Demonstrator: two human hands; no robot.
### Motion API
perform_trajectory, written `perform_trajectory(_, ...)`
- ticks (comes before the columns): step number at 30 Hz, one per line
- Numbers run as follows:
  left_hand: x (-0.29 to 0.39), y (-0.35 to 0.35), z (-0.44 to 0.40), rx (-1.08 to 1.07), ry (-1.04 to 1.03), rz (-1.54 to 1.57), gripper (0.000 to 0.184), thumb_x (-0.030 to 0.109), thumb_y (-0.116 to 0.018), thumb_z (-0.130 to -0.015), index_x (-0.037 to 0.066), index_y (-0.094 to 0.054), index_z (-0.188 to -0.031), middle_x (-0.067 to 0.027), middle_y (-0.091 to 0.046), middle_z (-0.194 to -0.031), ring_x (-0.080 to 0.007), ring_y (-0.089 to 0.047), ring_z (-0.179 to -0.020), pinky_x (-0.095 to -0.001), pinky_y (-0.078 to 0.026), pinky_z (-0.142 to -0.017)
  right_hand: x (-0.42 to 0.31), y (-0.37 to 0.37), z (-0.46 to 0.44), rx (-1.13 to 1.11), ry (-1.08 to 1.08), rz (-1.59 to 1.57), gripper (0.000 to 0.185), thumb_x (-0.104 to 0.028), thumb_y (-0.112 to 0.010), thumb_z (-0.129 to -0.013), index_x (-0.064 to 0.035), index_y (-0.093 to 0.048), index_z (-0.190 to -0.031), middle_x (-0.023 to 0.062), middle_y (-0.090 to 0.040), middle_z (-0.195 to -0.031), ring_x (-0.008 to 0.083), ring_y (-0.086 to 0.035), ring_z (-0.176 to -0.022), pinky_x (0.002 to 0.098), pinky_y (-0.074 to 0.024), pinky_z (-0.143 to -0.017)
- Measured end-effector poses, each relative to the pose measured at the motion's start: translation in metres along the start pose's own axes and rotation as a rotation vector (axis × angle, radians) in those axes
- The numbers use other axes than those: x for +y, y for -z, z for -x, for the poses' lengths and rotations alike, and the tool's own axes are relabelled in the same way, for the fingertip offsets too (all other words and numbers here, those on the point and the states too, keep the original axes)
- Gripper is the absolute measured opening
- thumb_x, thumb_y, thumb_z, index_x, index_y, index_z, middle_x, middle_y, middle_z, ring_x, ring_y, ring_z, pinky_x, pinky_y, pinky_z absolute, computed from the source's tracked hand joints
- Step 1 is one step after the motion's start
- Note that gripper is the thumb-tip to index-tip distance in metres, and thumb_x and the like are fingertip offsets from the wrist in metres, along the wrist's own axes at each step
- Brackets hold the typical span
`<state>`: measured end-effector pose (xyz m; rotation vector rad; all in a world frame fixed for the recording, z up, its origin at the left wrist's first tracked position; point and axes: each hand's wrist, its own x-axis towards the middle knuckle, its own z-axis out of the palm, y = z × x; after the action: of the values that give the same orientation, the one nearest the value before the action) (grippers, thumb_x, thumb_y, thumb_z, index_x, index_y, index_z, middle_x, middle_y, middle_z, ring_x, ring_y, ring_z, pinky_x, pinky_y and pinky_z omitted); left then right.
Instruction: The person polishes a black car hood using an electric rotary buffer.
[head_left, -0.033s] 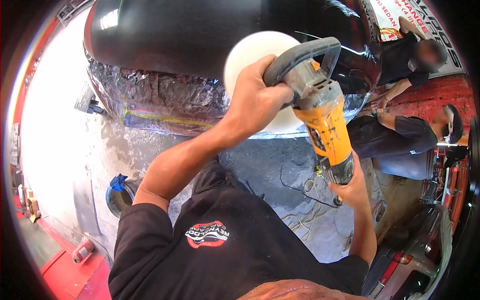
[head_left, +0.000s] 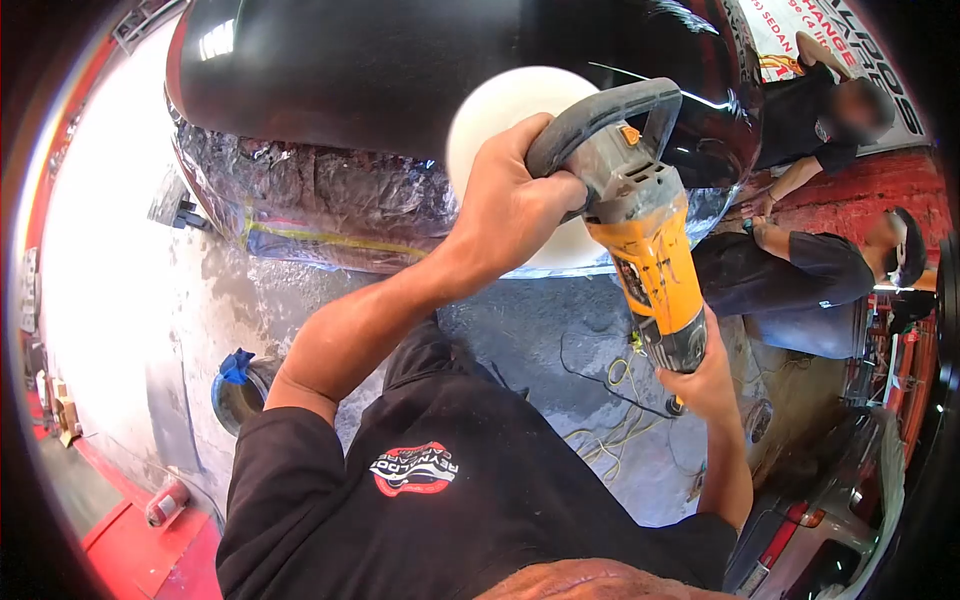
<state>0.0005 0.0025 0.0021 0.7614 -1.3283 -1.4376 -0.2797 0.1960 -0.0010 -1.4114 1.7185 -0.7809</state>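
Along the polisher (head_left: 655, 260), left hand (head_left: 512, 200) clasps the handle (head_left: 612, 103), right hand (head_left: 710, 382) the rear end (head_left: 672, 345)

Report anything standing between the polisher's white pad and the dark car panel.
Nothing visible does. The white pad overlaps the dark car panel in view with no object showing between; its underside is hidden, so contact can't be told. The left hand and right hand hold the polisher directly.

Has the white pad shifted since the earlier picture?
Yes, very slightly: the white pad sits a touch lower in the view, judged against the yellow strip along the wrapped car, which looks unmoved.
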Motion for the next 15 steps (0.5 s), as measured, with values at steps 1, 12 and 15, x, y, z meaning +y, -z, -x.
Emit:
perform_trajectory(1, 0.002, 0.0, 0.0, -0.007, 0.006, 0.023, 0.015, 0.005, -0.064, -0.073, -0.002, -0.063, -0.086, -0.0067, -0.06, -0.074, -0.0131, -0.055, -0.071, -0.0307, -0.047, -0.064, 0.001, 0.0, 0.002, 0.005, 0.006, 0.014, 0.1, 0.004, -0.075, -0.07, -0.0015, -0.028, -0.159, 0.0117, -0.059, -0.138, 0.0179, -0.058, -0.126, 0.033, -0.0424, -0.11)
perform_trajectory(12, 0.017, -0.013, -0.146, -0.082, -0.11, 0.216, 0.007, 0.003, -0.063, -0.079, 0.0, -0.062, -0.085, -0.0011, -0.055, -0.063, -0.0079, -0.048, -0.051, -0.0255, -0.038, -0.047, -0.083, 0.063, -0.092, 0.043, -0.222, -0.002, 0.075, 0.002, -0.073, -0.067, -0.0034, -0.05, -0.138, -0.0002, -0.064, -0.112, 0.0092, -0.06, -0.099, 0.0261, -0.0496, -0.089)
perform_trajectory(15, 0.014, -0.011, -0.211, -0.176, -0.132, 0.441, 0.032, 0.003, -0.065, -0.081, -0.003, -0.07, -0.112, -0.009, -0.071, -0.083, -0.0132, -0.063, -0.065, -0.026, -0.049, -0.06, -0.104, 0.08, -0.136, 0.026, -0.225, 0.025, 0.07, 0.003, -0.073, -0.068, -0.0027, -0.051, -0.134, 0.0008, -0.064, -0.099, 0.0072, -0.059, -0.075, 0.0237, -0.0503, -0.065)
